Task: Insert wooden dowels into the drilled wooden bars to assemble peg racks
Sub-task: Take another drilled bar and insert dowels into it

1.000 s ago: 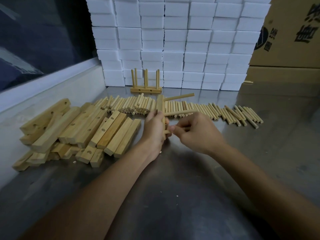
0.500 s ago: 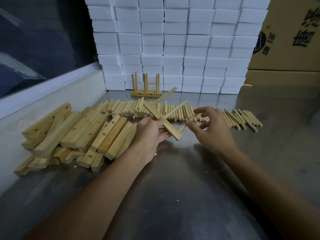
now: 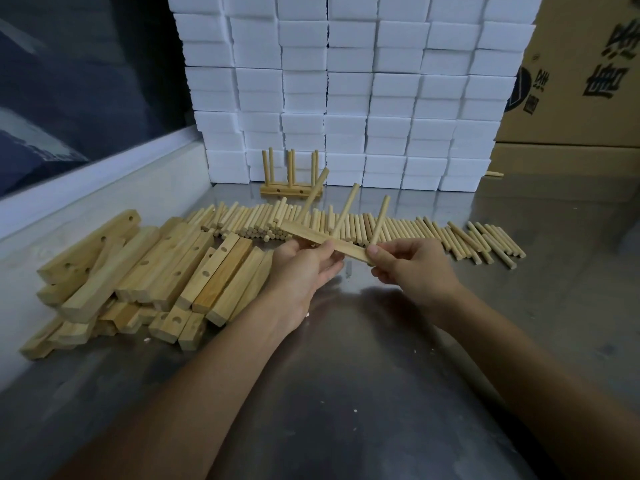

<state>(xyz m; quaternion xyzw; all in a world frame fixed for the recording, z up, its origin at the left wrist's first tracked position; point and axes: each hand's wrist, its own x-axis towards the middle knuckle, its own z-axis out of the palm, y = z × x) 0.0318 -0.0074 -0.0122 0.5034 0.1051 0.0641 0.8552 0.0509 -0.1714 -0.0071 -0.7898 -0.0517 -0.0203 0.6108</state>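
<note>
My left hand [image 3: 304, 268] grips a drilled wooden bar [image 3: 311, 235] above the metal table, and the bar slopes down to the right. Three dowels stand out of it, pointing up and away. My right hand [image 3: 412, 268] pinches the lowest part of the rightmost dowel [image 3: 380, 220] at the bar's right end. A long row of loose dowels [image 3: 415, 232] lies behind the hands. A pile of drilled bars [image 3: 156, 271] lies to the left. A finished peg rack [image 3: 291, 183] stands at the back.
A wall of white foam blocks [image 3: 346, 91] rises behind the finished rack. Cardboard boxes [image 3: 581, 81] stand at the back right. A raised white ledge [image 3: 86, 181] runs along the left side of the steel table [image 3: 346, 393].
The bar has turned from upright to a slope across both hands. My right hand brought a third dowel to the bar's right end, where it now stands.
</note>
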